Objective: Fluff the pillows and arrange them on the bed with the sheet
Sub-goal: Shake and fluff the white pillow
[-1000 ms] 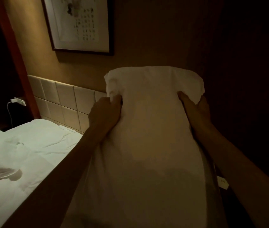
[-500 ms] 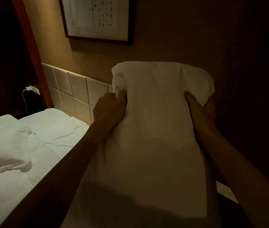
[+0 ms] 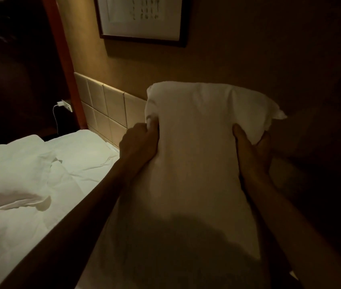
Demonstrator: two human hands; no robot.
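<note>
a white pillow (image 3: 196, 153) stands on end in the air beside the bed (image 3: 46, 163), in front of the wall. the left hand (image 3: 139, 142) has its grip bunched into the pillow's left edge; the right hand (image 3: 253, 151) clamps the right edge. rumpled white sheet (image 3: 15, 176) lies on the bed, with a tiled headboard (image 3: 107, 109) behind.

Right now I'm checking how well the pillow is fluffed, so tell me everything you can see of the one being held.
The pillow is white, in a soft, cloth-like case, plump and lightly creased. It is held up lengthwise, its far end toward the wall, one corner flopping right. The left hand pinches its left edge; the right hand grips the right edge. Its near end lies in shadow.
</note>
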